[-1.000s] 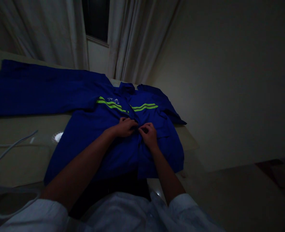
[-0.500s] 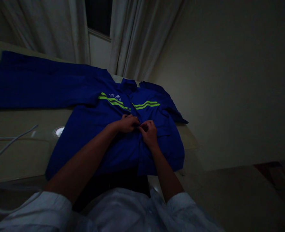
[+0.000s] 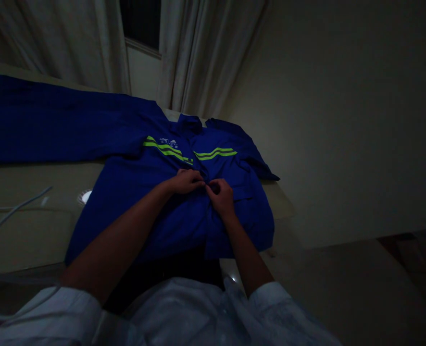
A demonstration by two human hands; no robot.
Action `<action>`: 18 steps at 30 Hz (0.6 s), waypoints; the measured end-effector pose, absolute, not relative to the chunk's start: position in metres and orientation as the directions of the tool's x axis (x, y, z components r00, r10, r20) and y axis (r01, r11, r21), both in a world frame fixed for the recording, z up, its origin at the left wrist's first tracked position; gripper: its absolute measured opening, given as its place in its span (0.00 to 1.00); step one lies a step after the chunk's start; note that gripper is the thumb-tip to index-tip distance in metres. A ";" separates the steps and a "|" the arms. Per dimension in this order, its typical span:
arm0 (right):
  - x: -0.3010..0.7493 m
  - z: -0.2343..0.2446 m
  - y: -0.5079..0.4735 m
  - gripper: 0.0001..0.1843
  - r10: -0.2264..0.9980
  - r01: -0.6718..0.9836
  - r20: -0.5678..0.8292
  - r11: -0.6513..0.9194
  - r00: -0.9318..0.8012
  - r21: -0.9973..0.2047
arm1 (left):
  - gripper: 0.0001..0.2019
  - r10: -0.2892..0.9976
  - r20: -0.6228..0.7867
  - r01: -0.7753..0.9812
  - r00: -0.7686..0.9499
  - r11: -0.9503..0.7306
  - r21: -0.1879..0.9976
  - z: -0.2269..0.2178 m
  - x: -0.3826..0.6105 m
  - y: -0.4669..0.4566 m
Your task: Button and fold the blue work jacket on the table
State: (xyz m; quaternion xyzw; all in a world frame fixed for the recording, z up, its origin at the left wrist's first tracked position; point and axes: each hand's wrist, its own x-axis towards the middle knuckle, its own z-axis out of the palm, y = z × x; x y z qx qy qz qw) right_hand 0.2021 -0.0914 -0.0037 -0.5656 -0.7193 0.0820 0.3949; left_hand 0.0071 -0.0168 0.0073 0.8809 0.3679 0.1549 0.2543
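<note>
A blue work jacket with yellow-green striped bands across the chest and a white print lies spread out, collar away from me. One sleeve stretches far to the left, the other bends down at the right. At the front opening, below the bands, my left hand is closed on the jacket's edge. Close against it, my right hand pinches the other front edge between thumb and fingers. The fingertips of both hands almost meet. Whether a button or other fastener lies between them is too dark to see.
The jacket rests on a pale table. A white cable crosses the table at the left, near a bright round spot. Behind hang long curtains beside a dark window; a plain wall rises at the right.
My view has shifted slightly, so the jacket sits a little further left. Both hands stay at the front opening, with the left fingers moved a little.
</note>
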 end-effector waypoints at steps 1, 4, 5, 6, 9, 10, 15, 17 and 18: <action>0.202 -0.004 -0.091 0.05 0.881 0.755 0.471 0.341 -0.048 -0.560 | 0.16 0.731 0.095 0.567 0.676 -0.598 0.566 0.007 0.009 -0.017; 0.199 -0.004 -0.092 0.09 0.883 0.788 0.466 0.331 -0.064 -0.520 | 0.13 0.750 0.113 0.569 0.651 -0.582 0.581 0.005 0.015 -0.020; 0.199 -0.004 -0.092 0.10 0.881 0.794 0.468 0.329 -0.064 -0.511 | 0.13 0.764 0.119 0.574 0.634 -0.569 0.588 0.005 0.017 -0.020; 0.198 -0.004 -0.092 0.11 0.879 0.797 0.472 0.331 -0.065 -0.506 | 0.13 0.780 0.125 0.580 0.613 -0.552 0.599 0.004 0.018 -0.020; 0.197 -0.002 -0.092 0.10 0.870 0.780 0.486 0.363 -0.087 -0.509 | 0.14 0.827 0.123 0.580 0.548 -0.482 0.657 0.002 0.021 -0.019; 0.197 -0.001 -0.092 0.10 0.866 0.769 0.490 0.378 -0.098 -0.515 | 0.15 0.839 0.117 0.572 0.531 -0.457 0.682 0.002 0.021 -0.018; 0.195 0.002 -0.093 0.09 0.869 0.761 0.482 0.388 -0.114 -0.520 | 0.18 0.877 0.088 0.512 0.472 -0.354 0.783 -0.002 0.020 -0.015; 0.195 0.003 -0.095 0.09 0.873 0.775 0.475 0.376 -0.112 -0.508 | 0.19 0.880 0.075 0.473 0.469 -0.322 0.820 -0.002 0.020 -0.015; 0.194 0.004 -0.095 0.10 0.873 0.779 0.474 0.375 -0.113 -0.504 | 0.19 0.880 0.069 0.453 0.471 -0.308 0.836 -0.003 0.020 -0.015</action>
